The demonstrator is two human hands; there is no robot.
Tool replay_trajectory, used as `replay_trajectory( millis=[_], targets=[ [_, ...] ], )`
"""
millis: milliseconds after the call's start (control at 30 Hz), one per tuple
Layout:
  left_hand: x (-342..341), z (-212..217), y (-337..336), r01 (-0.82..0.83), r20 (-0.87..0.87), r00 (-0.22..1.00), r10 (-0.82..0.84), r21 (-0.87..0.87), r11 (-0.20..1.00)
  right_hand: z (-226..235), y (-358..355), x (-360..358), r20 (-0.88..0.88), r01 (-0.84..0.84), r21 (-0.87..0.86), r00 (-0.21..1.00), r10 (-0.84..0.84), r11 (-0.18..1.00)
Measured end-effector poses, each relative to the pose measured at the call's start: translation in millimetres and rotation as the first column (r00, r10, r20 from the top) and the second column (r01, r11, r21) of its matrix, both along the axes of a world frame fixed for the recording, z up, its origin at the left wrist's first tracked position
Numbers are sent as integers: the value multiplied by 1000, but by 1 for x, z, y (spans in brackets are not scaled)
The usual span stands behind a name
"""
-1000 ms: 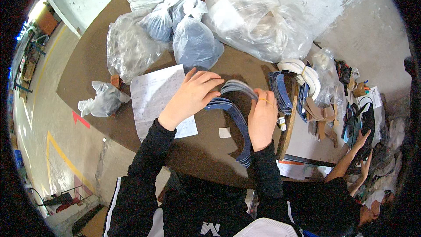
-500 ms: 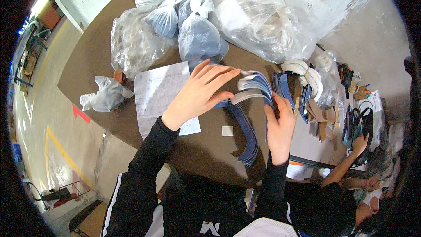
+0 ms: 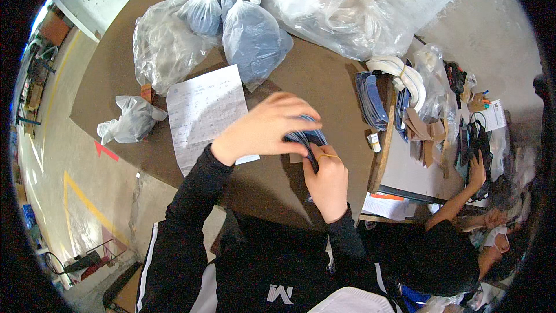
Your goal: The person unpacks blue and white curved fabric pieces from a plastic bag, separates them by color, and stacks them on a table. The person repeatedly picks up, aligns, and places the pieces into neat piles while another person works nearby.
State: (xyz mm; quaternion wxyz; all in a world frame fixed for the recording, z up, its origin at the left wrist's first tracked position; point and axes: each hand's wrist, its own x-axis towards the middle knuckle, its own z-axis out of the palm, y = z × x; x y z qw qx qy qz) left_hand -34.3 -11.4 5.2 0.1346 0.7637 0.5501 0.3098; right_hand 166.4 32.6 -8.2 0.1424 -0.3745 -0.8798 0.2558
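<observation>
Strips point(image 3: 308, 137), blue, were b/w L hand point(image 3: 268, 124) & R hand point(image 3: 328, 182), above the brown table point(image 3: 263, 188). R hand was clamped on them. L hand curled over them, too blurry; can't tell if it gripped. Paper point(image 3: 204, 113) lay by L hand. More blue strips point(image 3: 370, 101) sat to the R, next to white strips point(image 3: 405, 75).

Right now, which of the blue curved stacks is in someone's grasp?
The blue stack in the right hand, with the left hand over it. The other blue strips sit at right beside the white strips, no hand on them.
</observation>
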Motion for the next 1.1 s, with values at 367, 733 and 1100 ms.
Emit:
replay_trajectory(
  millis=[367,733,1100],
  targets=[
    [21,-41,9,-15,-299,954,16,4,1000,-10,4,6,-93,26,177,996,-9,984],
    [27,-44,11,-69,-314,946,88,70,995,-21,5,10,49,19,381,998,-41,924],
    [32,-37,6,-36,-234,971,51,66,997,-14,-7,8,164,50,237,982,-91,970]
  ],
)
